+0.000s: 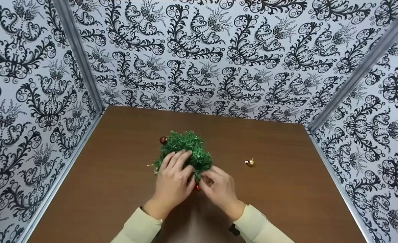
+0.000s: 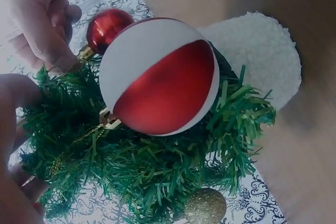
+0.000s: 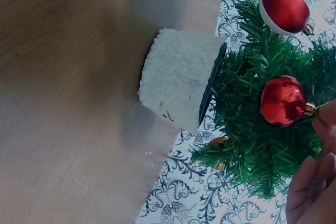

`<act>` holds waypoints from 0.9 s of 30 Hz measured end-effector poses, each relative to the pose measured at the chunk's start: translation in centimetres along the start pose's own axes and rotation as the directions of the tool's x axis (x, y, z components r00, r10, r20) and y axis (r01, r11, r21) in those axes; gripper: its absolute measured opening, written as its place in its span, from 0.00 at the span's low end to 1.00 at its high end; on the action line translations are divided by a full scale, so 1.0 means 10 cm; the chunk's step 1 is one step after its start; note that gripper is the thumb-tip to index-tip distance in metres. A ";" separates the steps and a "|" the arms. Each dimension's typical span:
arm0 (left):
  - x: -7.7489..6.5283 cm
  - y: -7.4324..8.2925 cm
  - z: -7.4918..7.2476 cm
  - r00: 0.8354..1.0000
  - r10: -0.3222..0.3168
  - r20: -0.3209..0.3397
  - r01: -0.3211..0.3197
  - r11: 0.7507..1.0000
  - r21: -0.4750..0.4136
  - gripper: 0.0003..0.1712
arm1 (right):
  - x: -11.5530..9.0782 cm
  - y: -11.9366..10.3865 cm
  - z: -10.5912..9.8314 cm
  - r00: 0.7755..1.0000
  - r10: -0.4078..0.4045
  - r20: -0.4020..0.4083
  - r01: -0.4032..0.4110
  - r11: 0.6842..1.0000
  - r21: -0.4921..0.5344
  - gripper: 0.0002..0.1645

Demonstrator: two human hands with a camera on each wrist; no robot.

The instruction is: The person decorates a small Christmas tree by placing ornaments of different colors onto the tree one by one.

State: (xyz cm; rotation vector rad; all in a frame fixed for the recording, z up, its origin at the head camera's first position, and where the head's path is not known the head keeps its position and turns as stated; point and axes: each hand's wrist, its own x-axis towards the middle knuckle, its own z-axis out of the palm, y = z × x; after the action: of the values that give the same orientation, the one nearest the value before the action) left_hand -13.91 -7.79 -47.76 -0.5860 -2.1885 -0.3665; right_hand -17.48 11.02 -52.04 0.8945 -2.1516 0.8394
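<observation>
A small artificial Christmas tree stands on the table with baubles hanging from it. My left hand lies over its near left side, fingers curled into the green branches. At the lower right, my right hand pinches the gold loop of a shiny red bauble, which rests against the branches. Beside it hangs a larger red-and-white bauble. A glittery gold bauble shows on another side, and a dark red bauble at the far left. The fuzzy white base is hidden in the head view.
One small gold bauble lies loose on the brown table, to the right of the tree. Patterned black-and-white panels with grey metal posts enclose the back and both sides.
</observation>
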 end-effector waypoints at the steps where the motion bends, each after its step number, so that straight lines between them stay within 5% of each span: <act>1: 0.00 0.00 0.00 1.000 -0.004 0.002 0.004 1.000 -0.004 0.06 | 0.00 0.00 0.00 1.000 -0.002 0.001 0.002 1.000 0.002 0.04; 7: -0.01 0.00 0.02 0.999 -0.032 -0.020 0.031 0.999 -0.019 0.14 | -0.01 0.00 -0.02 1.000 -0.001 -0.009 0.001 0.999 0.037 0.03; 17: -0.03 0.01 0.03 0.995 -0.102 0.011 0.102 0.995 -0.014 0.47 | -0.06 0.05 -0.07 1.000 0.013 -0.015 -0.011 0.996 0.091 0.05; 27: -0.01 0.01 0.01 0.990 -0.126 0.068 0.124 0.992 0.025 0.46 | -0.13 0.19 -0.12 1.000 -0.016 0.023 0.014 0.997 0.077 0.07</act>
State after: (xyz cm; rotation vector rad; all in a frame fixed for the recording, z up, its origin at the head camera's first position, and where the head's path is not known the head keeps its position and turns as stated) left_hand -13.83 -7.69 -47.87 -0.4568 -2.2995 -0.3941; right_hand -17.78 13.45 -52.90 0.9630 -2.1425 0.9139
